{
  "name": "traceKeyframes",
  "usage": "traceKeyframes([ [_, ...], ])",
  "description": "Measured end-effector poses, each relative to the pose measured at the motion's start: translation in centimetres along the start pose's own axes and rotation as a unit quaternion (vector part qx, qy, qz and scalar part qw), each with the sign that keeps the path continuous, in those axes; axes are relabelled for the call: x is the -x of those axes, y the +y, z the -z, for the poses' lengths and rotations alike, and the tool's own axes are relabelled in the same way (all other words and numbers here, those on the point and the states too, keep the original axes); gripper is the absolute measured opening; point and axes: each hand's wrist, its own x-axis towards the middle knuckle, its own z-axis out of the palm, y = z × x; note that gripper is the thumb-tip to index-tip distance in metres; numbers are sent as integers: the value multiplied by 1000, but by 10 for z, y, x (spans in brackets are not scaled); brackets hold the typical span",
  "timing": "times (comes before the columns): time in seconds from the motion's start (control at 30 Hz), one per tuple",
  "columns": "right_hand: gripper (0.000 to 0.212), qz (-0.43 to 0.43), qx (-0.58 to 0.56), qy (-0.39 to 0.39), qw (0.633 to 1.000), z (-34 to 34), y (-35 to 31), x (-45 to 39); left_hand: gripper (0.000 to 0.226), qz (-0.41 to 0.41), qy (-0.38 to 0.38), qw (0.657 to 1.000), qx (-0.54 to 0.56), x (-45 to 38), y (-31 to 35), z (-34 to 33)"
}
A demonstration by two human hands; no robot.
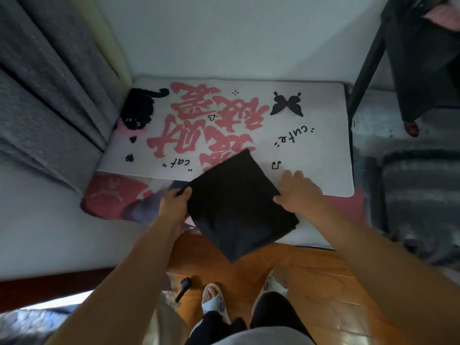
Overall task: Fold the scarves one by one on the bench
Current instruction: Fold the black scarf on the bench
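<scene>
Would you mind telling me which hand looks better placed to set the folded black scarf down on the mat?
Probably the left hand: it grips the black scarf at its left corner, while the right hand only rests at the right edge, fingers spread over the white mat.

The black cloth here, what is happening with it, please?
A person is folding a black scarf over the edge of a bench covered by a white printed mat. The left hand grips its left corner; the right hand lies at its right edge. The scarf is already a compact square, partly overhanging the wooden floor.
</scene>
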Motion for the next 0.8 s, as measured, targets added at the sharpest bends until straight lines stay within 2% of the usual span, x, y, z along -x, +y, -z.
traceKeyframes([
  [0.07, 77, 83, 6, 78, 993, 8, -27, 4, 11, -47, -13, 999, -21, 14, 5, -1],
  [0.13, 96, 201, -2, 89, 976, 24, -55, 6, 13, -143, -35, 986, -80, 36, 23, 5],
  [0.2, 104, 298, 18, 83, 951, 50, -82, 14, 21, -245, -100, 956, -127, 65, 50, 19],
  [0.23, 104, 329, 23, 73, 941, 65, -95, 24, 24, -289, -140, 936, -146, 79, 64, 30],
  [0.3, 93, 376, 10, 27, 926, 97, -118, 55, 29, -365, -171, 892, -203, 106, 96, 56],
  [0.37, 68, 418, -32, -13, 908, 121, -137, 96, 28, -428, -167, 854, -245, 129, 124, 87],
  [0.43, 31, 453, -68, 16, 889, 133, -156, 130, 21, -441, -158, 848, -248, 152, 150, 116],
  [0.5, 16, 456, -117, 59, 880, 141, -174, 151, 18, -433, -152, 862, -214, 171, 165, 138],
  [0.6, 16, 441, -132, 60, 886, 151, -198, 170, 15, -434, -163, 866, -186, 183, 177, 159],
  [0.67, 25, 450, -130, 67, 881, 155, -212, 185, 14, -433, -191, 864, -174, 185, 184, 175],
  [0.73, 30, 461, -169, 95, 866, 157, -224, 201, 13, -429, -219, 859, -172, 187, 192, 190],
  [0.8, 24, 462, -176, 131, 859, 155, -230, 207, 17, -425, -228, 860, -166, 188, 198, 201],
])
